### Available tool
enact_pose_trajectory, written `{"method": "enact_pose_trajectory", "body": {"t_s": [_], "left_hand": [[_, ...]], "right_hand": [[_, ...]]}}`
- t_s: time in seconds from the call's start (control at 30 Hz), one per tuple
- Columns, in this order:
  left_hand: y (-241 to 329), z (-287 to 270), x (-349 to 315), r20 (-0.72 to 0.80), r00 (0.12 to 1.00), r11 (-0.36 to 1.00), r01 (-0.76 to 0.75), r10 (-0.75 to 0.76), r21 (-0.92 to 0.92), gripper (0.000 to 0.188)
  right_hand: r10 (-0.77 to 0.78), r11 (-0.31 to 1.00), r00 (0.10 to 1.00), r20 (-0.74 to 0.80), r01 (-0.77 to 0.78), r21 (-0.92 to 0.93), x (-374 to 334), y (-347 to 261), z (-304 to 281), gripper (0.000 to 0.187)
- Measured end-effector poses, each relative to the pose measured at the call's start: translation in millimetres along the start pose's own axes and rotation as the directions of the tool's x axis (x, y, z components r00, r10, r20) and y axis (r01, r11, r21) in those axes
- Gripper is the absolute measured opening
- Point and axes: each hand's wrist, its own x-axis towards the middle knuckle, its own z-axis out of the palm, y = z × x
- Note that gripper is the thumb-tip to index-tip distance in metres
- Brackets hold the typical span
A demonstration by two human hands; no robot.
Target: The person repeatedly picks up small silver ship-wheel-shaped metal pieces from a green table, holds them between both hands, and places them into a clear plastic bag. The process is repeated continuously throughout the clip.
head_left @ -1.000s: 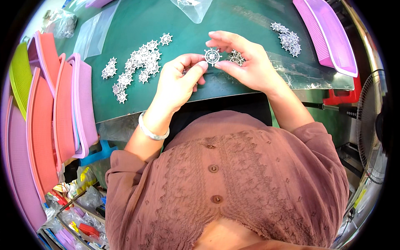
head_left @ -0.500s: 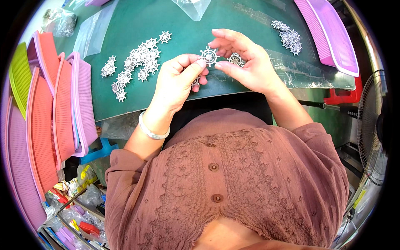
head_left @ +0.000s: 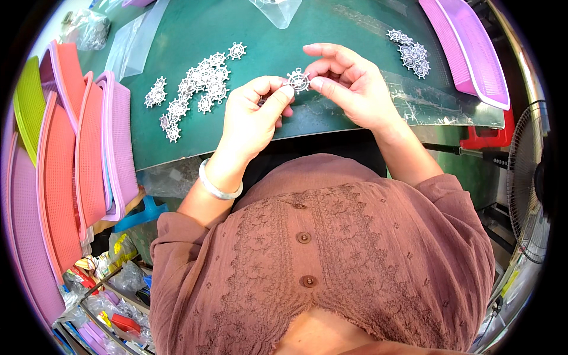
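Note:
A small silver ship's-wheel charm (head_left: 297, 80) is pinched between both hands above the green mat (head_left: 331, 35). My left hand (head_left: 254, 115) grips its left rim with thumb and forefinger. My right hand (head_left: 349, 86) holds its right side with the fingertips. To the left on the mat lies a spread of several matching silver wheel charms (head_left: 192, 89). A smaller cluster of the same charms (head_left: 409, 52) lies on a clear plastic sheet at the right.
Stacked plastic trays, pink, coral and green (head_left: 71, 148), stand along the left. A purple tray (head_left: 467, 47) lies at the far right. Clear plastic bags (head_left: 278, 9) lie at the mat's far edge. A fan (head_left: 532, 183) stands at the right, and a red object (head_left: 485, 133) sits below the mat.
Both hands have lifted the wheel charm slightly up off the mat and closer together; the left thumb and forefinger now pinch its rim.

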Motion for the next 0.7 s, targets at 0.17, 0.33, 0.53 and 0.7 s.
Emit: {"method": "enact_pose_trajectory", "body": {"t_s": [0.17, 0.33, 0.53, 0.7], "left_hand": [[-6.6, -1.6, 2.1, 0.006, 0.897, 0.804, -0.399, 0.442, 0.44, 0.009], [-5.7, -0.9, -0.5, -0.023, 0.876, 0.795, -0.425, 0.481, 0.434, 0.01], [-10.1, -1.1, -0.9, -0.012, 0.927, 0.874, -0.348, 0.374, 0.339, 0.011], [-11.7, -2.8, 0.4, -0.014, 0.889, 0.841, -0.427, 0.457, 0.333, 0.01]], "right_hand": [[-0.118, 0.981, 0.993, 0.007, 0.118, -0.152, 0.1, 0.5, 5.3, 0.042], [-0.314, 0.919, 0.948, -0.05, 0.29, -0.267, 0.7, 1.7, 12.8, 0.034], [-0.329, 0.919, 0.943, -0.059, 0.305, -0.249, -1.1, 4.0, 14.1, 0.034], [-0.292, 0.938, 0.954, -0.071, 0.272, -0.213, -2.9, 6.0, 15.1, 0.037]]}}
